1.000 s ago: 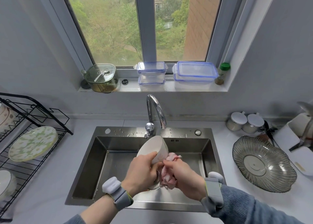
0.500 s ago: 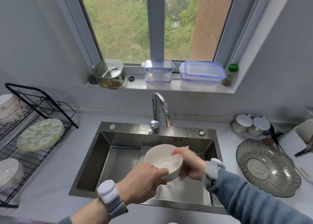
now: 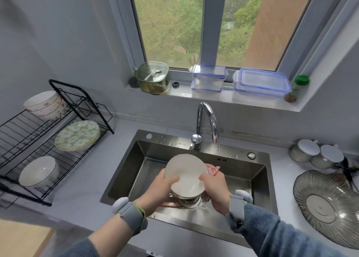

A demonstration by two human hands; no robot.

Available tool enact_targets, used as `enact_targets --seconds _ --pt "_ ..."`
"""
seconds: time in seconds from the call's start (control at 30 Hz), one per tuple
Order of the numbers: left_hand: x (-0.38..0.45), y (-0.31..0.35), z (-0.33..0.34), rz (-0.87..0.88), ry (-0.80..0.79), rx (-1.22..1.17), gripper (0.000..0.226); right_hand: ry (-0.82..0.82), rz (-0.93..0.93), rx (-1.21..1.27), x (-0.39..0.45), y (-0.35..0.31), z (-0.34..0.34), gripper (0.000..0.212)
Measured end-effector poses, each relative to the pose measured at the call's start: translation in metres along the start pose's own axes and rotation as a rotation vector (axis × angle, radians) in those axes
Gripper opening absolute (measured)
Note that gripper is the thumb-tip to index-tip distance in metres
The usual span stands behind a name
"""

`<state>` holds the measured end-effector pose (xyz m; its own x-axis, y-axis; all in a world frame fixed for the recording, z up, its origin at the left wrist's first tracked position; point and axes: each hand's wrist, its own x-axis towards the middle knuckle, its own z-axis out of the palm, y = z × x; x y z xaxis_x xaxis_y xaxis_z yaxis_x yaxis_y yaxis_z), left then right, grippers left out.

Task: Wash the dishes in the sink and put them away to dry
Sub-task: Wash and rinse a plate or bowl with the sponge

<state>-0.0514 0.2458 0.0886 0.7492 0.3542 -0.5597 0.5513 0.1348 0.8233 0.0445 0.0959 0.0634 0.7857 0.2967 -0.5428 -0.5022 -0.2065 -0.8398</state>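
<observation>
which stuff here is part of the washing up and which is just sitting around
In the job: white bowl held by left hand and right hand, pink cloth, sink, tap, drying rack.

Lying about: clear containers, green pot, glass dish, lidded jars.

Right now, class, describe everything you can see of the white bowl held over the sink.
The white bowl looks like plain glazed ceramic, round, with no pattern showing. It is tipped so its opening faces the camera, above the steel sink and in front of the faucet. The left hand grips its left rim, and the right hand holds its right side together with a pink cloth.
</observation>
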Motion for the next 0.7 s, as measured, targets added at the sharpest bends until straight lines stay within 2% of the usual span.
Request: enact_targets --seconds 0.13,0.27,0.37,0.5,0.7 --pt "-0.001 -0.008 -0.021 -0.011 0.099 0.148 0.056 -0.084 -0.013 -0.148 0.0 -0.003 0.016 0.045" --pt "-0.012 -0.004 -0.048 -0.002 0.179 0.296 0.052 -0.2 -0.075 -0.363 0.001 -0.006 0.032 0.049" --pt "-0.011 0.004 -0.068 0.035 0.229 0.394 0.05 -0.177 -0.239 -0.505 -0.006 -0.006 0.049 0.056" --pt "-0.005 0.014 -0.088 0.029 0.245 0.415 0.048 -0.181 -0.515 -0.636 -0.007 -0.011 0.072 0.065" --pt "0.0 0.033 -0.11 0.03 0.151 0.339 0.048 -0.172 -0.688 -0.792 0.01 -0.028 0.111 0.075"
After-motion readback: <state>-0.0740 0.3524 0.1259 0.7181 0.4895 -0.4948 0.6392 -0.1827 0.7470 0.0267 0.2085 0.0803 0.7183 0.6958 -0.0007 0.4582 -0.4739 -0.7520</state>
